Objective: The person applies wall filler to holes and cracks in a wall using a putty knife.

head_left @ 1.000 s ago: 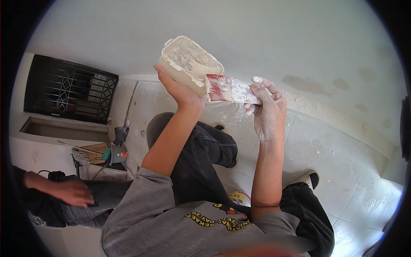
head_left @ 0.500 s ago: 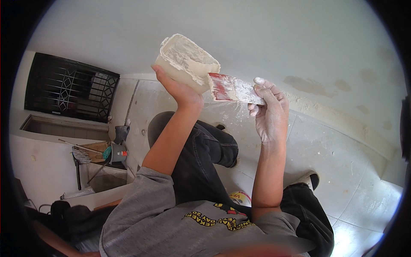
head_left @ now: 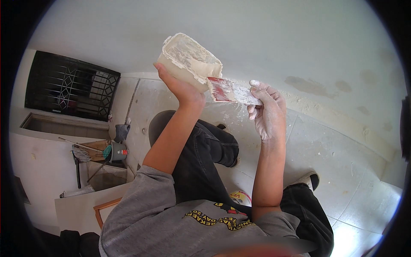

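Note:
My left hand (head_left: 182, 88) grips a pale plastic tub (head_left: 176, 70) from beneath, its fingers mostly hidden behind it. The tub is tilted, with cream-coloured putty smeared over its inside and rim. In my right hand (head_left: 269, 109), thumb and fingers pinch a flat red putty scraper (head_left: 221, 90) coated in white putty. The scraper's wide edge sits by the tub's lower right corner; whether they touch I cannot tell. White putty coats my right fingertips.
A pale wall (head_left: 308, 47) with damp-looking patches (head_left: 306, 85) rises ahead. White spatters dot the tiled floor (head_left: 338, 167). At left are a dark metal grille (head_left: 70, 88), a grey bucket (head_left: 117, 153) and a mop (head_left: 81, 153). A partly hidden container (head_left: 240, 198) stands by my legs.
My right hand and the scraper have shifted very slightly left. The tub has barely moved. At the lower left, a person's arm and dark shapes have moved away, uncovering a wood-edged panel.

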Tool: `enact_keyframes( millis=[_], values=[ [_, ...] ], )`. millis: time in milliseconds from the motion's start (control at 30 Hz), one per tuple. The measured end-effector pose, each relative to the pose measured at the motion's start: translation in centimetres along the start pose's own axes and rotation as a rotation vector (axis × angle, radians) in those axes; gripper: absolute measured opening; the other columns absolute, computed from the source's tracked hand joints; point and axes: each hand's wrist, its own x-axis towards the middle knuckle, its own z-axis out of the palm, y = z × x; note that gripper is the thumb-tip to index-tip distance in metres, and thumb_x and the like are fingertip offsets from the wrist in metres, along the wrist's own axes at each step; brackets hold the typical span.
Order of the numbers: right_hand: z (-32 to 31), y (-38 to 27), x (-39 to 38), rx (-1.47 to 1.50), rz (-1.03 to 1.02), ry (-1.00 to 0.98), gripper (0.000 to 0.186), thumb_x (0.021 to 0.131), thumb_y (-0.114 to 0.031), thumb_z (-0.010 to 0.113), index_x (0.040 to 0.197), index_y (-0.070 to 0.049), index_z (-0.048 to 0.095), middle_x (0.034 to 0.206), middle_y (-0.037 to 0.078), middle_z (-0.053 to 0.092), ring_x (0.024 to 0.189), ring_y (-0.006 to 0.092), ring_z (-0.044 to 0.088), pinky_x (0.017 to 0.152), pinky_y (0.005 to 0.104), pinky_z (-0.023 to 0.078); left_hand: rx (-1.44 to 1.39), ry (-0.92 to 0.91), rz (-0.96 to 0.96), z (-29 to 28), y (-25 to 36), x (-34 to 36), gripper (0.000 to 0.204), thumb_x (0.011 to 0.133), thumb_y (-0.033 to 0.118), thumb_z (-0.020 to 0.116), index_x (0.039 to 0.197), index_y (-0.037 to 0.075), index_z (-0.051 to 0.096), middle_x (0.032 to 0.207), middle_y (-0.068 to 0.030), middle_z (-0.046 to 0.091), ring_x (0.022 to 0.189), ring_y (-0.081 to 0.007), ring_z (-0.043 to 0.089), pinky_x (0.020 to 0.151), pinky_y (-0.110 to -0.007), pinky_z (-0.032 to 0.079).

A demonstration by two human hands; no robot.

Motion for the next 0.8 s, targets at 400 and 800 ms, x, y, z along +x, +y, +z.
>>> enact_keyframes(
  millis=[400,800],
  values=[
    [1.3,0.1,-0.8,-0.041,0.005,-0.004,0.019,0.090,0.002,0.060,0.106,0.011,0.058,0.065,0.014,0.063,0.043,0.0144,0.058,0.033,0.0254,0.047,-0.040,-0.047,0.001,-1.4,-1.4,0.7,0.083,0.098,0.071,0.024,0.152,0.008,0.024,0.151,-0.0132,0.034,0.140,-0.0280,0.034,0.117,-0.040,0.027],
    [2.3,0.2,-1.2,0.105,0.042,-0.042,0.018,0.091,0.001,0.059,0.107,0.010,0.058,0.066,0.014,0.062,0.043,0.0149,0.058,0.033,0.0251,0.045,0.071,-0.161,0.147,-1.4,-2.2,-0.3,0.080,0.100,0.068,0.029,0.146,0.003,0.034,0.145,-0.0131,0.042,0.135,-0.0258,0.042,0.113,-0.039,0.032]
  ],
)
